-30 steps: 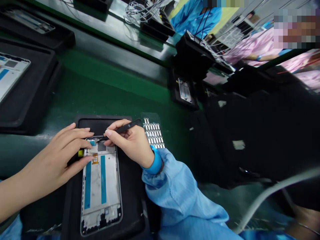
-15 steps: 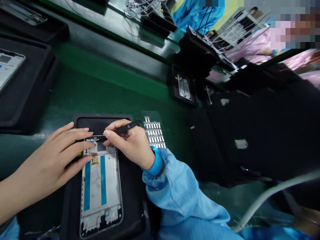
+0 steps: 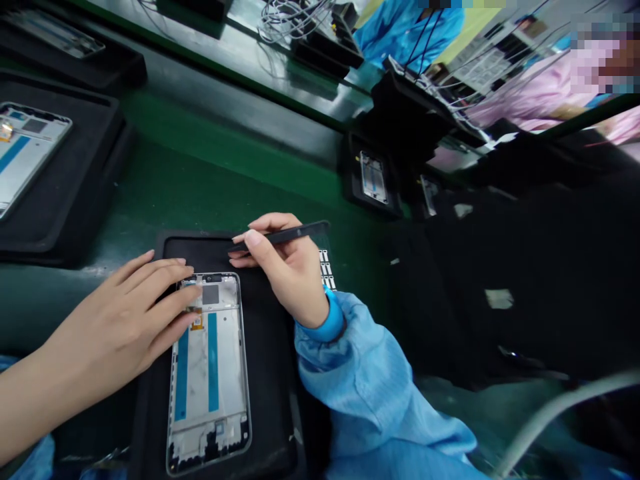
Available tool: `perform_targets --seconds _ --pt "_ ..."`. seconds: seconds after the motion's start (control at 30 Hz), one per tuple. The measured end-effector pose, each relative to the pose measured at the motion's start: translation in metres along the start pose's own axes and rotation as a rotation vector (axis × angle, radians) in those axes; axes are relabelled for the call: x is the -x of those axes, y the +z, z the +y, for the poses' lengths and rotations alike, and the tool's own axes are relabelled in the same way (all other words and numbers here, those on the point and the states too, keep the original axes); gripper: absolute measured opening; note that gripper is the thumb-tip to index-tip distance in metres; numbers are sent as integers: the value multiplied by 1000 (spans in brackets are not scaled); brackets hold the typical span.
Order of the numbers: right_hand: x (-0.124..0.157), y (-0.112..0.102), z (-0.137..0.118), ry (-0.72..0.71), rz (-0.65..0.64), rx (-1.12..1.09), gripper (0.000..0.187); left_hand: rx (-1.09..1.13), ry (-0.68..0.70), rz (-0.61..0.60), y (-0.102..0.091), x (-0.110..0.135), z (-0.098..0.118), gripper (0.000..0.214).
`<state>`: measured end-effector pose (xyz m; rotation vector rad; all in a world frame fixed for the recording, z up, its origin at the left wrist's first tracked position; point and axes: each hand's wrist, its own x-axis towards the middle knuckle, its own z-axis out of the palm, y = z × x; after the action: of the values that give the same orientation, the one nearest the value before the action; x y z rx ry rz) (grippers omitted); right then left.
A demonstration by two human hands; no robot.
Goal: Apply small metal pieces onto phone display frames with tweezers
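Observation:
A silver phone frame [image 3: 230,373] with two blue strips lies in a black tray [image 3: 273,427]. My left hand [image 3: 135,310] rests over its upper left edge, fingers spread, the fingertips touching it near a small orange flex cable [image 3: 197,321]. Black tweezers [image 3: 300,232] are gripped in my right hand [image 3: 290,267], which hovers above the tray's top right, apart from the phone frame. Their tips point left over the dark tray and are hard to make out. Behind this hand, a clear sheet of small white-and-black stickers [image 3: 326,270] is mostly hidden.
Another phone frame [image 3: 35,150] sits in a black tray [image 3: 95,153] at left. Farther back, a smaller tray holds a phone frame [image 3: 374,177]. Dark stacked trays [image 3: 475,267] fill the right side. Bundled white cables [image 3: 290,20] lie beyond the ledge, where co-workers sit.
My right hand has moved up and right with the tweezers, away from the phone frame. My left hand stays on the frame. The whole view has shifted slightly.

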<state>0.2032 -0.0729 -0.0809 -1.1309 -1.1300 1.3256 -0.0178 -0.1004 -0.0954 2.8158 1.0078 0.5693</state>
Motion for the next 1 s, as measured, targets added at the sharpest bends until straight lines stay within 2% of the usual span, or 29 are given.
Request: perform_targets --seconds 0.1,0.23,0.53,1.0 --pt "-5 1 2 49 -85 -51 37 0 -31 11 2 1 -1 27" --pt "-4 2 8 74 -144 -10 37 -26 -26 20 4 2 -2 33" --pt "1 -1 9 -37 -243 201 23 7 -36 6 5 5 1 37" --pt "3 1 10 -273 -262 413 17 24 -46 -7 7 8 -1 40"
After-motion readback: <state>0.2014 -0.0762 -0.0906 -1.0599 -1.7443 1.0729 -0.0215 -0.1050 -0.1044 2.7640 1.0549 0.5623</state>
